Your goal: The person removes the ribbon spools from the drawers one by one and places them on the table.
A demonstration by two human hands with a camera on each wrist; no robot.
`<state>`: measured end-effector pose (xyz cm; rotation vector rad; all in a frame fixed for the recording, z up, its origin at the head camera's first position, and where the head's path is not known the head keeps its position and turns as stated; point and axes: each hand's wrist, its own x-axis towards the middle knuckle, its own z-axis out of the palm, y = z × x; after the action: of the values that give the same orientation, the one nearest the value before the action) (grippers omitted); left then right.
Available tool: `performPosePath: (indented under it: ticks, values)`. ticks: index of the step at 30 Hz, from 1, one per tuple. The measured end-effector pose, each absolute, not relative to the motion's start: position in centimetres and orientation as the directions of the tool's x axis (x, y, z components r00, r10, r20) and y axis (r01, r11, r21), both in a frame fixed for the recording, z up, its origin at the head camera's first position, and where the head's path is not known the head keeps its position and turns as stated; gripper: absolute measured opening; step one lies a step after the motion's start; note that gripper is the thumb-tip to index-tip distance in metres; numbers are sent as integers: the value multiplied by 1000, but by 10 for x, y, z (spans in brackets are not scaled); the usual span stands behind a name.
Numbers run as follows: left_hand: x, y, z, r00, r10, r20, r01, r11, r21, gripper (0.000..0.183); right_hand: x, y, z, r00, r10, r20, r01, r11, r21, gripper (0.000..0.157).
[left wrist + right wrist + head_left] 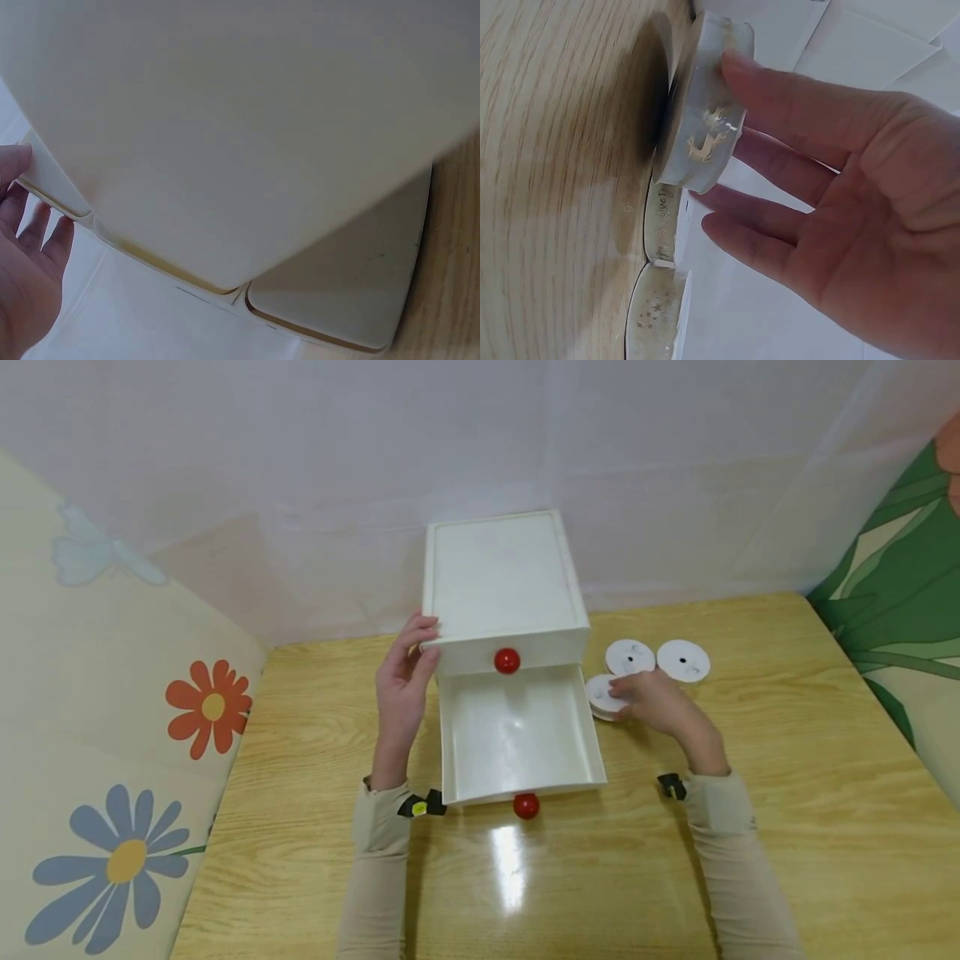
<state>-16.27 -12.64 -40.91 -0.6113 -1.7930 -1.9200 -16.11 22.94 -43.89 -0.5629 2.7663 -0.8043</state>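
Note:
A small white two-drawer cabinet (504,572) stands with its lower drawer (521,731) pulled out and nothing inside it. Its upper drawer, with a red round knob (507,661), is closed. My left hand (403,681) grips the cabinet's front left corner, thumb on the front and fingers along the side and top. To the right of the drawer, my right hand (660,702) pinches a ribbon spool (705,112) between thumb and fingers. Gold deer print shows on its ribbon, and it tilts at the table surface. Two more ribbon spools (630,657) (683,661) lie flat behind it.
The wooden table (300,860) carries everything. A white cloth backdrop (337,485) hangs behind the cabinet. Flower-patterned panels (127,710) flank the table on both sides. The lower drawer's red knob (527,806) projects toward the front.

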Motion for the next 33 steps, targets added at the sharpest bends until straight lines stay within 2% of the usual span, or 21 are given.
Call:
performPosePath:
  ticks: [17,25,33]
  values:
    - [-164,-127,-410,-801,-21,598,598,-56,799,19,-161,235,-442,-901,-427,-81,-319,776,-544,34]
    - [-163,-126,-409,-803,-16,595,595,-63,801,21,-163,240,-444,-904,-401,-146,-244,766,-594,32]
    - [-162,-126,-409,-807,-16,591,590,-59,805,21,-162,238,-441,-920,-370,-127,-219,757,-616,31]
